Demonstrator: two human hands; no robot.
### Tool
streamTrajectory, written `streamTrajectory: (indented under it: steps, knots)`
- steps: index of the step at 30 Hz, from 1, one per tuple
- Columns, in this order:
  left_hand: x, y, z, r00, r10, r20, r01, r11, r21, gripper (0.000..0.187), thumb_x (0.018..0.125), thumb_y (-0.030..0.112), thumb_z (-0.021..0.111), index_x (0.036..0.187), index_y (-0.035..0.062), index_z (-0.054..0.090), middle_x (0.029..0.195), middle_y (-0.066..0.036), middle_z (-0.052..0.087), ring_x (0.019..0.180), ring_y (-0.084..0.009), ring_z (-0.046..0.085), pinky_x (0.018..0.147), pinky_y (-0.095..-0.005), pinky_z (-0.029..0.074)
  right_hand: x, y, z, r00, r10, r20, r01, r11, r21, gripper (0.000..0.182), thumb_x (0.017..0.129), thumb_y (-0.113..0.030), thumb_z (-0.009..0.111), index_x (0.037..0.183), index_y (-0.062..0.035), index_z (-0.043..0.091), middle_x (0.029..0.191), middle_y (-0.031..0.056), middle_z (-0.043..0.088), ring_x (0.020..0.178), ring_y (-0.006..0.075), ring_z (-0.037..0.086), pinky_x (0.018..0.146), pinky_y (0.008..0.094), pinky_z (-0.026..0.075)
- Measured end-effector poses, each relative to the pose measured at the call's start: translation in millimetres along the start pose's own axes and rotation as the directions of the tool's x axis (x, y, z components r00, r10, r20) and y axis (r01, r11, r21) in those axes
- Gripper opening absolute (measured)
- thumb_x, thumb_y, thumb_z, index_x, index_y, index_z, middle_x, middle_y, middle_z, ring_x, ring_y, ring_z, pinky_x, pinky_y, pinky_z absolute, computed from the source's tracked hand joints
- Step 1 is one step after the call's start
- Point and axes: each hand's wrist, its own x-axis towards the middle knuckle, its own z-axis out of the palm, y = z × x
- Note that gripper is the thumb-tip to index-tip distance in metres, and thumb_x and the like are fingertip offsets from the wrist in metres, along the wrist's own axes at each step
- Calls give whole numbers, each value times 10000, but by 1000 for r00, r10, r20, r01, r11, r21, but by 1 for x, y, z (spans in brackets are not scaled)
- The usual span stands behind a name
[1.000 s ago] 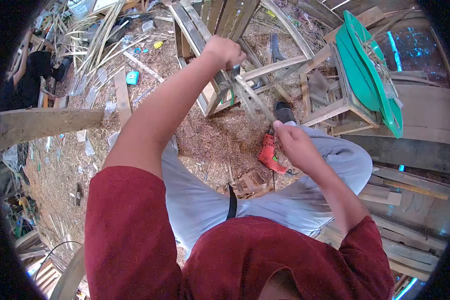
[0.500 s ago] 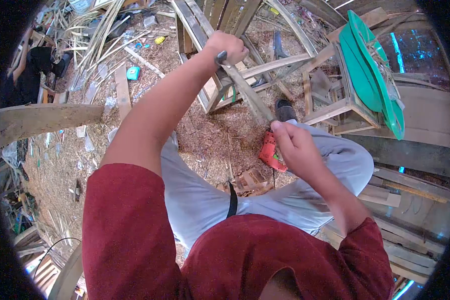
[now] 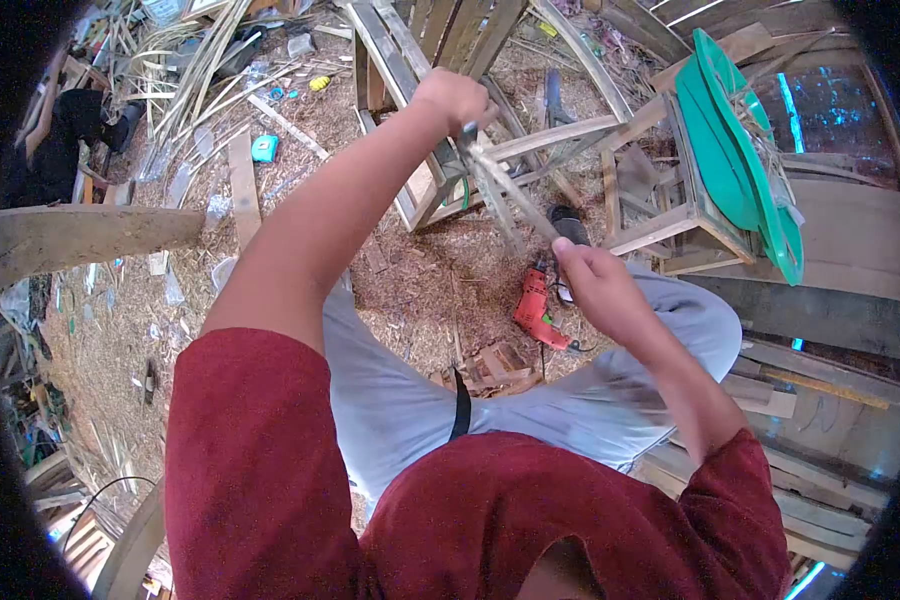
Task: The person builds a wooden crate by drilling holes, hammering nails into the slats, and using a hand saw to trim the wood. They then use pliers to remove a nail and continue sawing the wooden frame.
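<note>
My right hand (image 3: 602,290) is closed round the lower end of the handle of a hammer (image 3: 515,192). The hammer's dark head is up near my left hand (image 3: 455,98), close to its fingers. Over the slatted wooden frame (image 3: 395,45), which looks like an unfinished piece of furniture, my left hand is curled closed. What its fingers hold is hidden from me. A pale blurred streak shows beside the hammer handle. Between my legs, a red power drill (image 3: 533,305) lies on the floor, below the hammer.
A green plastic chair (image 3: 735,150) leans on another wooden frame (image 3: 660,232) at the right. Wood shavings and thin strips (image 3: 195,75) litter the floor. A turquoise object (image 3: 264,148) lies left of the frame. Curved board (image 3: 95,238) juts in from the left; planks are stacked at right.
The hammer head has shifted slightly right and down from beside my left wrist to below its fingers. My left hand has moved only a little; my right hand keeps its grip.
</note>
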Motion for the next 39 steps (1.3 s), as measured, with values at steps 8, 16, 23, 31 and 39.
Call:
streamTrajectory:
  steps: [8,16,23,31,39]
  knots:
    - [-6,7,-3,1000,-7,-14,7,1000,-12,585,1002,485,369,903,65,765,946,-191,750,932,-396,718,857,-489,566,2,2,-1,998,-55,-35,53,997,-55,580,1082,-449,480,838,66,585,627,75,488,638,154,456,625,381,441]
    - [-3,3,4,998,21,-57,-22,1000,-3,570,1014,476,377,882,78,763,909,-166,753,902,-366,723,845,-478,560,9,-3,-7,1000,-6,31,8,999,-50,575,1084,-452,478,811,44,579,643,38,498,649,135,435,611,358,416]
    - [0,-5,17,990,-32,-136,10,988,-156,569,993,496,433,756,69,725,784,-154,731,808,-376,715,803,-471,564,9,1,-14,999,13,53,-18,994,103,579,1085,-471,466,783,18,534,657,-15,438,655,116,413,602,344,399]
    - [2,-11,28,985,21,-172,-51,984,-170,574,999,477,380,823,91,765,847,-154,748,827,-364,716,799,-467,557,11,-22,-30,994,40,99,-43,999,29,605,1082,-498,456,729,-15,542,626,-32,444,620,101,417,574,318,375]
    - [-9,-1,8,965,-69,-252,71,997,0,527,992,441,375,919,112,780,904,-138,750,967,-343,684,1011,-494,411,26,-22,-51,978,18,210,-15,1000,-16,464,1075,-389,527,821,-10,616,614,-4,470,594,121,453,559,330,393]
